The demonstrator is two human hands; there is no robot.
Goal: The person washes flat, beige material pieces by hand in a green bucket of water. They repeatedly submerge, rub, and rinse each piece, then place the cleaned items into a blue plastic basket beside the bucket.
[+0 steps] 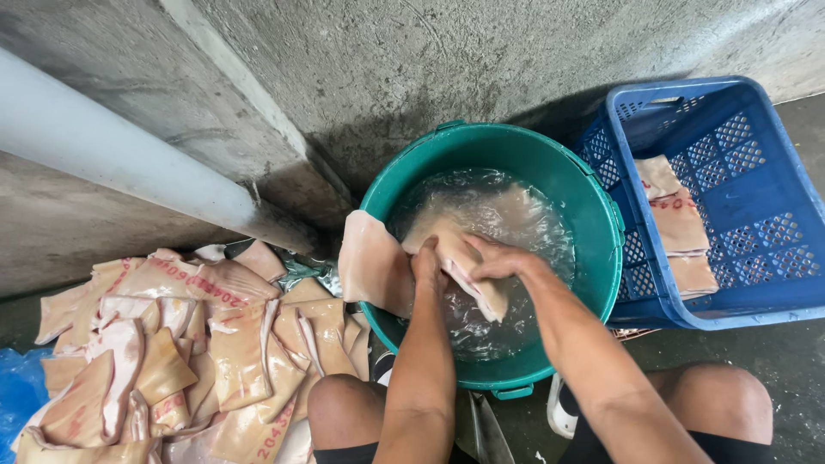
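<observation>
A green round tub (593, 198) of cloudy water stands in front of me on the concrete floor. Both my hands are inside it over the water. My left hand (427, 265) and my right hand (498, 260) together grip a pale slab of pork skin (468, 275) that is half out of the water. Another pale slab (374, 265) hangs over the tub's left rim, touching my left hand. More pieces lie sunk in the water (503, 210).
A heap of several pork skin slabs with red stamps (180, 344) lies on the floor at left, on a blue sheet (15, 391). A blue plastic crate (756, 206) with a few slabs stands at right. A white pipe (103, 146) runs along the concrete wall. My knees are below.
</observation>
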